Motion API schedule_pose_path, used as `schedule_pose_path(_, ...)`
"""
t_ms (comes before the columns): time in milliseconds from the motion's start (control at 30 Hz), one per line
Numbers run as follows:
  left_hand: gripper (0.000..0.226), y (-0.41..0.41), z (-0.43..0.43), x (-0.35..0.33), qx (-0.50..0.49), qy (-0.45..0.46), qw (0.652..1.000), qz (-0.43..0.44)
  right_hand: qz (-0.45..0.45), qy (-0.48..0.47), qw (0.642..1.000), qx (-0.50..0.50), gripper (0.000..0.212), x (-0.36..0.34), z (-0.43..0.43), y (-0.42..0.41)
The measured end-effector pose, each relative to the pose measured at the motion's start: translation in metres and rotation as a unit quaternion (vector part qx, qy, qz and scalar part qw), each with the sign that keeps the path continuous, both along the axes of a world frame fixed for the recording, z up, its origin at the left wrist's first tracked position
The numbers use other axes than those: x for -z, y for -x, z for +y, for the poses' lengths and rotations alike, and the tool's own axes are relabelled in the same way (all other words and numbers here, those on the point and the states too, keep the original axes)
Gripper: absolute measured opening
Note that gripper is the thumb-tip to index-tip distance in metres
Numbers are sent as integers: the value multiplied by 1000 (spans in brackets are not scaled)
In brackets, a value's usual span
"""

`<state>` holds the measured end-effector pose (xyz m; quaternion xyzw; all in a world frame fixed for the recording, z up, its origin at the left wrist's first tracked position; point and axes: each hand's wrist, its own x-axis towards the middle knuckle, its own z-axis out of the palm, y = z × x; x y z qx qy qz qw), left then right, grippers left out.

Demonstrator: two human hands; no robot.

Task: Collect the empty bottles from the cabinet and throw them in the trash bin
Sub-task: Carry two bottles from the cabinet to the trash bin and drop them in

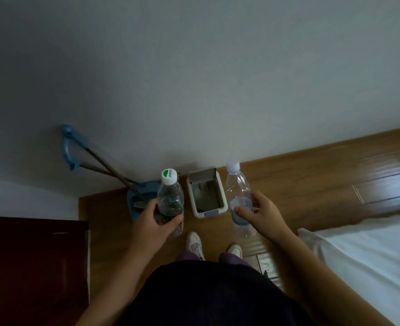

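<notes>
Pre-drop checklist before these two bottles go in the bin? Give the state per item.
1. Bin lid open: ok. The trash bin shows its opening.
2. Left hand grips the green-capped bottle: ok.
3. Right hand grips the pale-capped bottle: ok.
4. Bottles lined up with the opening: not ok. They flank the bin, one on each side.
5. Bottles empty: cannot tell.

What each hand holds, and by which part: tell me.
The left hand grips the green-capped bottle around its lower body; the right hand grips the pale-capped bottle at its blue label band.
</notes>
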<state>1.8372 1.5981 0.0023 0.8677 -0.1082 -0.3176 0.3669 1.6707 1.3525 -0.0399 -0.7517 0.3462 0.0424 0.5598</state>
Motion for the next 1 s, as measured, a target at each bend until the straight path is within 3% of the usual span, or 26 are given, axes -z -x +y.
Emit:
schedule_pose_path(100,57,-1,2,2,13,4,1000,11,-4,-6,1000,20,72,2,13,5)
schedule_pose_path(267,53,-33,3,20,62,-2,997,35,17,-4,998,61,49,16,33,-9)
schedule_pose_path(433,65,-95,4,51,109,-14,993,52,45,-13,990,137,62,35,56,-45)
schedule_pose_path(533,68,-132,-5,72,143,-14,988,57,49,-24,981,189,58,51,65,-71)
schedule_pose_path(700,68,-172,-30,119,203,-13,977,66,57,-78,951,295,68,89,75,-103)
schedule_pose_path(800,65,-179,-49,157,237,-13,967,89,67,-82,942,319,62,118,77,-117)
schedule_pose_path(1000,69,-168,-73,269,266,13,961,77,62,-80,926,363,58,228,56,-129)
